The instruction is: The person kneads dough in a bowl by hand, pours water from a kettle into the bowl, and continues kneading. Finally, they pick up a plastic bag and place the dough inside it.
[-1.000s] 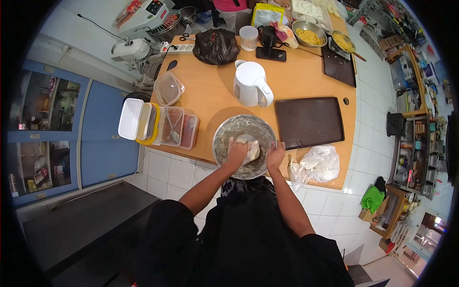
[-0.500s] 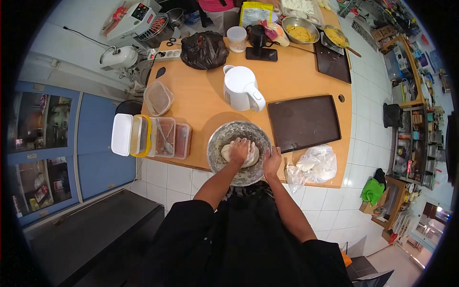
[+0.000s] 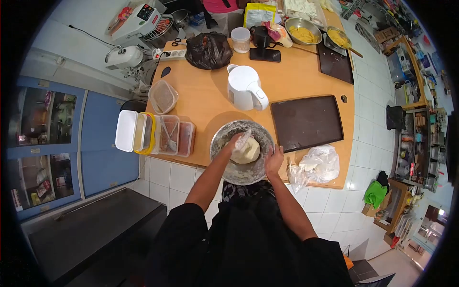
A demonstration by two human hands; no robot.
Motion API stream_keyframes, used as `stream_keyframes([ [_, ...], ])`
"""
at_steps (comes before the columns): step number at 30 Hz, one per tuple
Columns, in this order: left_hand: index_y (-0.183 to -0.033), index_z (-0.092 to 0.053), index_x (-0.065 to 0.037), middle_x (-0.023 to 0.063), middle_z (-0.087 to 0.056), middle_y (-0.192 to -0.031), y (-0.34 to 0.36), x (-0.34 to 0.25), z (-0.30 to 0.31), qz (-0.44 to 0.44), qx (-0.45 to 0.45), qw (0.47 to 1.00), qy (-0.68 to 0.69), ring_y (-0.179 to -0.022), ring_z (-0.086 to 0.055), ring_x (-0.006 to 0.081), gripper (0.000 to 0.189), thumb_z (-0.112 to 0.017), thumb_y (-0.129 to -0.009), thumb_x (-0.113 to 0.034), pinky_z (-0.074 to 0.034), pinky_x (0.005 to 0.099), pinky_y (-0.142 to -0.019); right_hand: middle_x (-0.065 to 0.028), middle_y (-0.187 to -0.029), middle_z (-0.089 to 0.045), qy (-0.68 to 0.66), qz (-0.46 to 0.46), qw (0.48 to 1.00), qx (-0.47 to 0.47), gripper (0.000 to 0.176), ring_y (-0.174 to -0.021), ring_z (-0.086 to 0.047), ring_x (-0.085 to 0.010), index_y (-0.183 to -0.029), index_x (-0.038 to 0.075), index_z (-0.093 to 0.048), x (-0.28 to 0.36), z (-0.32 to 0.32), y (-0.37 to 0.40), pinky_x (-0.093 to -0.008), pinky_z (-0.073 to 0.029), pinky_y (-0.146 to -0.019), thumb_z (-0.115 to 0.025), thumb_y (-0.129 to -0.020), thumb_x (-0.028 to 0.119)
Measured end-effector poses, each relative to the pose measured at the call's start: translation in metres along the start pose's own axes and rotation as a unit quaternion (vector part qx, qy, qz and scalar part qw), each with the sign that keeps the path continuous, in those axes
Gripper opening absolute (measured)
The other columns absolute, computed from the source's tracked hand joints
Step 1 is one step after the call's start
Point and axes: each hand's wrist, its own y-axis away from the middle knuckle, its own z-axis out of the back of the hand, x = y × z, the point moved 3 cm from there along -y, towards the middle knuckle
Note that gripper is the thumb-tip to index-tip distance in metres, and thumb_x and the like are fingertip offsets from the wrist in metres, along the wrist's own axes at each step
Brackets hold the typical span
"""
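Note:
A metal mixing bowl (image 3: 242,178), its inner wall smeared with flour and dough, sits at the table's front edge. Inside it lies a pale, rounded lump of dough (image 3: 248,152). My left hand (image 3: 238,143), floury at the fingers, reaches into the bowl and grips the dough along its upper left side; the fingertips are partly hidden. On the bowl's right side, my right hand (image 3: 273,161) holds the rim, with fingers on the wall. A white electric kettle (image 3: 244,86) stands just beyond the bowl.
A dark baking tray (image 3: 307,123) lies right of the bowl, with a clear plastic bag (image 3: 319,165) before it. Plastic containers (image 3: 167,136) stand at left. Behind are a black bag (image 3: 208,51), a phone (image 3: 265,55) and bowls of yellow food (image 3: 302,34). A person (image 3: 221,5) stands across the table.
My left hand has shifted from the top of the dough to its upper left side, uncovering more of the lump. My right hand stays at the rim. The whole view has moved slightly.

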Motion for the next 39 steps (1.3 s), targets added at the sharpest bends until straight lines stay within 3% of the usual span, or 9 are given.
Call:
stream_keyframes([
  [2,-0.128,-0.053,-0.01,0.0086,-0.06,-0.115,0.008,-0.045,0.03,-0.076,0.06,0.986,0.139,-0.106,-0.055,0.0209,0.035,-0.04,-0.1,-0.028,-0.043,0.0366,-0.092,-0.0266,-0.091,-0.052,0.004,0.018,1.0,-0.015,0.014,-0.085,-0.052,-0.047,-0.088,-0.007,-0.055,-0.005,-0.002,0.001,-0.0509,-0.041,-0.075,-0.054,-0.087,0.007],
  [3,-0.136,-0.044,-0.015,0.0147,-0.056,-0.125,0.008,-0.047,0.034,0.052,0.152,0.979,0.122,-0.115,-0.053,0.0286,0.044,-0.051,-0.093,-0.012,-0.042,0.0373,-0.098,-0.0273,-0.09,-0.052,0.004,0.028,0.999,-0.023,0.015,-0.084,-0.051,-0.0475,-0.086,-0.007,-0.055,-0.003,-0.002,0.0,-0.0512,-0.04,-0.075,-0.054,-0.087,0.008],
  [10,-0.135,-0.046,-0.013,0.0213,-0.03,-0.146,0.076,-0.099,0.021,-0.065,-0.127,0.93,-0.337,-0.133,-0.032,0.0408,0.048,-0.051,-0.087,-0.009,-0.031,0.0459,-0.108,-0.0265,-0.091,-0.052,0.003,0.018,1.0,0.002,0.013,-0.084,-0.052,-0.0469,-0.088,-0.006,-0.055,0.004,-0.004,0.001,-0.0509,-0.041,-0.073,-0.055,-0.086,0.007],
  [14,-0.118,-0.058,-0.005,0.0184,-0.047,-0.129,0.088,-0.102,0.02,0.091,-0.179,0.927,-0.316,-0.123,-0.044,0.0364,0.033,-0.052,-0.086,-0.012,-0.039,0.0447,-0.099,-0.0243,-0.092,-0.053,0.011,0.01,1.0,0.007,0.013,-0.085,-0.055,-0.0452,-0.091,-0.005,-0.057,0.004,-0.003,0.004,-0.0499,-0.043,-0.073,-0.055,-0.087,0.007],
  [15,-0.113,-0.058,-0.002,0.018,-0.054,-0.117,0.089,-0.077,0.008,-0.036,-0.178,0.906,-0.382,-0.11,-0.052,0.033,0.028,-0.049,-0.089,-0.012,-0.043,0.0439,-0.093,-0.0244,-0.092,-0.053,0.009,0.009,1.0,0.004,0.014,-0.085,-0.055,-0.0452,-0.091,-0.005,-0.057,0.005,-0.004,0.005,-0.05,-0.043,-0.073,-0.055,-0.087,0.008],
  [18,-0.116,-0.056,-0.001,0.0214,-0.056,-0.113,0.085,-0.07,0.004,0.171,-0.003,0.962,-0.211,-0.106,-0.055,0.033,0.029,-0.046,-0.091,-0.013,-0.045,0.0421,-0.091,-0.0254,-0.086,-0.053,-0.005,0.026,1.0,-0.004,0.012,-0.082,-0.052,-0.0467,-0.087,-0.006,-0.056,0.003,-0.006,0.005,-0.0502,-0.042,-0.073,-0.055,-0.085,0.006],
  [27,-0.133,-0.044,-0.004,0.018,-0.047,-0.133,0.076,-0.053,-0.018,0.131,-0.056,0.942,-0.305,-0.118,-0.049,0.0372,0.049,-0.054,-0.09,-0.025,-0.042,0.0465,-0.097,-0.0264,-0.086,-0.053,0.001,0.029,0.999,-0.029,0.013,-0.081,-0.053,-0.0468,-0.087,-0.005,-0.056,0.0,-0.007,0.008,-0.0507,-0.042,-0.071,-0.057,-0.085,0.007],
  [34,-0.128,-0.049,-0.004,0.0184,-0.048,-0.131,0.075,-0.02,-0.019,0.027,-0.034,0.943,-0.331,-0.116,-0.05,0.0363,0.044,-0.058,-0.086,-0.015,-0.043,0.0417,-0.097,-0.0198,-0.103,-0.054,-0.121,0.071,0.99,-0.015,0.031,-0.098,-0.053,-0.0343,-0.111,-0.002,-0.055,0.036,0.016,-0.047,-0.0407,-0.042,-0.088,-0.054,-0.094,0.023],
  [39,-0.113,-0.057,-0.003,0.0199,-0.051,-0.123,0.083,-0.051,0.012,0.055,-0.096,0.992,-0.063,-0.108,-0.055,0.0344,0.028,-0.056,-0.086,-0.008,-0.048,0.0395,-0.088,-0.0154,-0.091,-0.055,-0.185,0.169,0.968,0.032,0.036,-0.089,-0.054,-0.027,-0.106,-0.002,-0.058,0.081,-0.007,-0.14,-0.0372,-0.043,-0.081,-0.05,-0.097,0.032],
])
